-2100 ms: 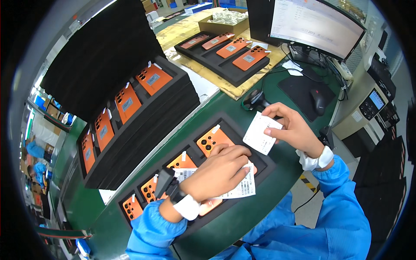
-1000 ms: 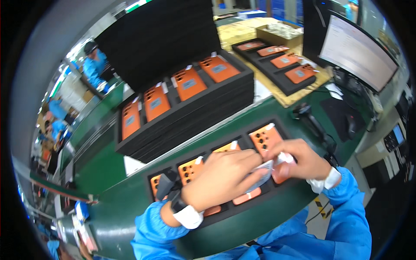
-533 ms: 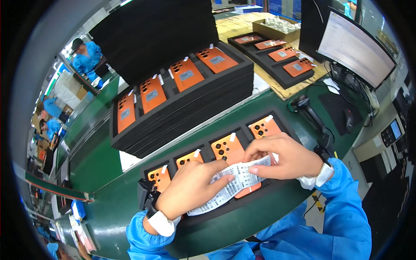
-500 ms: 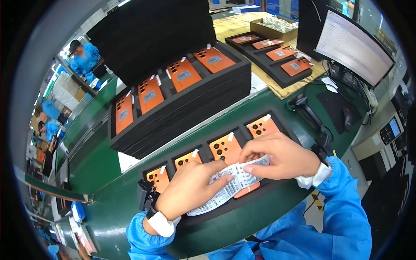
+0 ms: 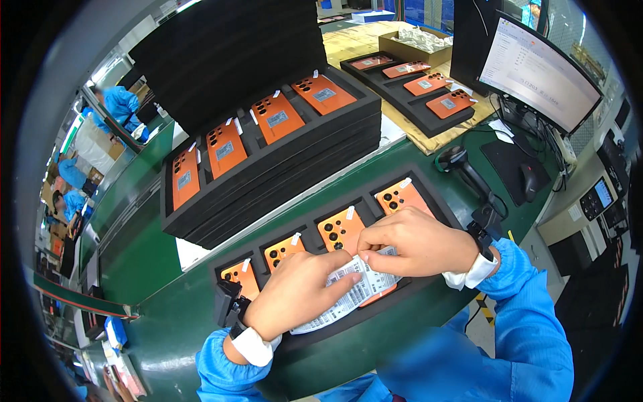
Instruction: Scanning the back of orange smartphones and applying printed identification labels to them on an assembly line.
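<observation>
A black foam tray (image 5: pixel 442 201) lies on the green bench in front of me with several orange phones in its slots, one orange phone (image 5: pixel 341 229) just beyond my fingers. My left hand (image 5: pixel 295 295) lies over the tray and holds a white strip of printed labels (image 5: pixel 348 295). My right hand (image 5: pixel 415 241) pinches the strip's upper end, over the phone beneath it. Both wrists carry white cuffs under blue sleeves, and a black device is strapped at each wrist.
A tall stack of black foam trays (image 5: pixel 268 174) with orange phones on top stands behind. Farther back lies another tray of phones (image 5: pixel 408 80) on cardboard. A handheld scanner (image 5: pixel 459 164), mouse (image 5: pixel 529 181) and monitor (image 5: pixel 536 67) are at right. People in blue work at far left.
My view has shifted a little. Both hands stay over the near tray with the label strip; the right hand's fingers have closed on the strip's upper end.
</observation>
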The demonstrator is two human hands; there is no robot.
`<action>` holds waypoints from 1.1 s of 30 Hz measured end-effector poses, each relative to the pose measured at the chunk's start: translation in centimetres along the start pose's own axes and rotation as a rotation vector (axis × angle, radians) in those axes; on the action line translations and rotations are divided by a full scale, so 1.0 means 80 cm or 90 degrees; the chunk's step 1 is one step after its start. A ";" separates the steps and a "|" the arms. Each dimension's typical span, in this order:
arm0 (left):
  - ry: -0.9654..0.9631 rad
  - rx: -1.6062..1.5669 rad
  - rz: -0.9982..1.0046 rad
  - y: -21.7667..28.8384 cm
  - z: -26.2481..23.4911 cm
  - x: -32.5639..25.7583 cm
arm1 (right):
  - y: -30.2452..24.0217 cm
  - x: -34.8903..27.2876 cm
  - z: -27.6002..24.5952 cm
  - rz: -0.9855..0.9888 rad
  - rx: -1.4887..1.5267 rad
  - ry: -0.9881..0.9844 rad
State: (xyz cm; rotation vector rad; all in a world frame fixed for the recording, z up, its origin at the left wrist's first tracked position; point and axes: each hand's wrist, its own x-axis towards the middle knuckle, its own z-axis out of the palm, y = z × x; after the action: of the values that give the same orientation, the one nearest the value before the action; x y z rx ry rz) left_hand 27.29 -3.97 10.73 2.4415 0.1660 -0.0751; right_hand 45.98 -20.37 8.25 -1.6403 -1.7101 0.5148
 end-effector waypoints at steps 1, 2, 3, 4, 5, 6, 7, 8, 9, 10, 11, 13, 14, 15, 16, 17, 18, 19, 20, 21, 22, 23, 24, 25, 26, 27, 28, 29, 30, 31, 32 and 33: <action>0.000 0.000 0.000 0.001 -0.001 0.000 | 0.001 0.000 0.000 -0.004 -0.003 0.002; -0.008 -0.004 -0.007 0.004 -0.002 0.000 | 0.001 0.001 0.001 -0.008 -0.007 0.004; -0.017 -0.007 -0.015 0.006 -0.003 0.001 | 0.002 0.001 0.001 -0.008 -0.006 0.004; -0.017 -0.007 -0.015 0.004 -0.003 0.001 | 0.003 0.001 0.001 -0.003 0.004 0.009; -0.003 -0.007 -0.016 0.002 -0.001 0.001 | 0.004 0.001 0.002 0.002 0.014 0.014; 0.011 -0.008 -0.017 0.000 0.002 0.000 | 0.005 0.001 0.003 0.002 0.014 0.015; 0.011 -0.007 -0.017 -0.002 0.005 -0.001 | 0.007 0.000 0.004 0.016 0.022 0.010; 0.038 0.032 0.011 -0.002 0.009 -0.001 | 0.008 0.001 0.005 0.027 0.030 0.004; 0.064 0.071 0.040 -0.002 0.012 -0.002 | 0.010 0.001 0.006 0.025 0.031 0.005; 0.065 0.073 0.038 -0.001 0.016 -0.001 | 0.011 0.000 0.007 0.038 0.028 0.014; 0.080 0.119 0.062 0.000 0.020 -0.001 | 0.012 0.000 0.007 0.052 0.024 0.024; 0.110 0.193 0.080 -0.001 0.027 0.002 | 0.016 0.000 0.003 0.105 -0.029 0.003; 0.110 0.194 0.080 -0.001 0.027 0.002 | 0.018 -0.001 0.001 0.159 -0.084 -0.018; 0.130 0.194 0.084 0.000 0.026 0.002 | 0.020 -0.004 0.000 0.160 -0.083 -0.017; 0.151 0.194 0.089 0.001 0.025 0.002 | 0.023 -0.008 -0.001 0.159 -0.029 0.000; 0.151 0.193 0.087 0.001 0.025 0.002 | 0.024 -0.011 -0.003 0.156 0.026 0.014; 0.149 0.197 0.079 0.000 0.023 0.003 | 0.021 -0.016 -0.010 0.157 0.027 0.012; 0.146 0.201 0.072 -0.001 0.022 0.004 | 0.014 -0.022 -0.022 0.175 0.039 -0.023; 0.148 0.203 0.068 0.001 0.018 0.001 | 0.010 -0.028 -0.031 0.189 0.052 -0.058; 0.170 0.170 0.115 0.000 0.014 0.001 | 0.027 -0.040 -0.030 0.182 0.001 -0.003; 0.191 0.136 0.161 0.000 0.009 0.001 | 0.039 -0.049 -0.034 0.186 0.000 0.000; 0.146 0.089 0.160 0.004 0.001 -0.004 | 0.049 -0.056 -0.039 0.200 -0.012 0.079; 0.144 0.088 0.162 0.004 0.001 -0.001 | 0.055 -0.064 -0.045 0.214 -0.025 0.159; 0.070 0.021 0.190 0.003 0.002 0.002 | 0.059 -0.070 -0.049 0.246 0.008 0.170; -0.003 -0.046 0.217 0.002 0.005 0.006 | 0.061 -0.074 -0.050 0.244 0.006 0.168; -0.023 -0.080 0.242 -0.002 0.019 0.016 | 0.063 -0.079 -0.046 0.243 0.108 0.204; -0.054 -0.036 0.269 -0.006 0.028 0.024 | 0.062 -0.079 -0.042 0.234 0.213 0.235; -0.033 -0.037 0.298 -0.015 0.043 0.029 | 0.055 -0.074 -0.037 0.232 0.253 0.262; -0.012 -0.036 0.329 -0.027 0.057 0.035 | 0.048 -0.070 -0.037 0.217 0.256 0.253; -0.050 -0.029 0.308 -0.037 0.063 0.039 | 0.043 -0.067 -0.037 0.284 0.270 0.240; -0.092 -0.026 0.298 -0.040 0.066 0.048 | 0.041 -0.070 -0.039 0.360 0.275 0.235; -0.120 -0.035 0.286 -0.041 0.067 0.050 | 0.049 -0.072 -0.037 0.361 0.269 0.224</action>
State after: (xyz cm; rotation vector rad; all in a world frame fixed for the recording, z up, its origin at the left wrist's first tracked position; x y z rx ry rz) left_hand 30.74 -4.48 4.13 2.3434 -0.4563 -0.0983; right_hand 50.54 -26.09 6.24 -1.7535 -0.8028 0.7399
